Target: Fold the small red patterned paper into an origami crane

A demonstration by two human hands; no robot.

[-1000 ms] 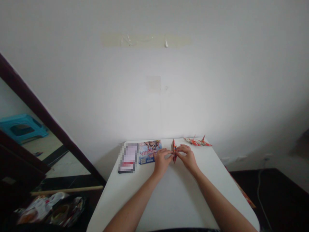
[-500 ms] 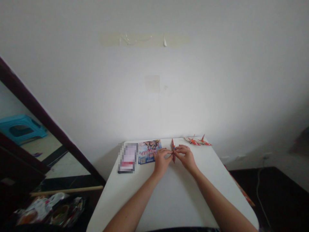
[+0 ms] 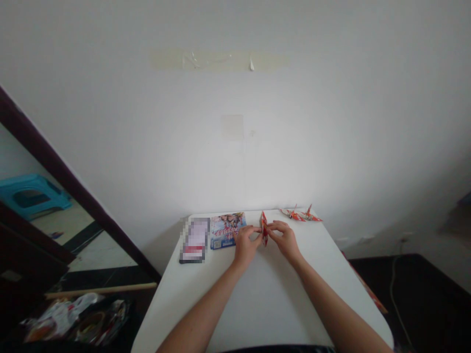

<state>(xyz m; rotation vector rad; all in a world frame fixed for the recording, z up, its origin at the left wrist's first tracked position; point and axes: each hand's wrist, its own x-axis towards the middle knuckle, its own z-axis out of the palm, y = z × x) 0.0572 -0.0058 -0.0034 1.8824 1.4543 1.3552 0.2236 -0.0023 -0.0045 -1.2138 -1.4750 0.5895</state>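
Observation:
A narrow piece of folded red patterned paper (image 3: pixel 264 229) stands on edge between my two hands, with pointed ends at top and bottom. My left hand (image 3: pixel 246 244) pinches it from the left, its fingers partly over the printed leaflets. From the right, my right hand (image 3: pixel 284 239) grips the same paper with thumb and fingertips. Two folded paper cranes, one on the left (image 3: pixel 293 214) and one on the right (image 3: pixel 310 214), lie close together near the far right corner of the white table (image 3: pixel 257 304).
Colourful printed leaflets (image 3: pixel 225 228) lie left of my hands, beside a phone (image 3: pixel 195 240) with a blurred screen. The table's far edge meets a white wall (image 3: pixel 312 122). Left are a dark-framed mirror (image 3: pixel 84 191) and bags (image 3: pixel 66 318) on the floor.
The folded paper has turned or spread slightly, so more of its red side shows. My right fingers have shifted a little; the other things on the table have stayed put.

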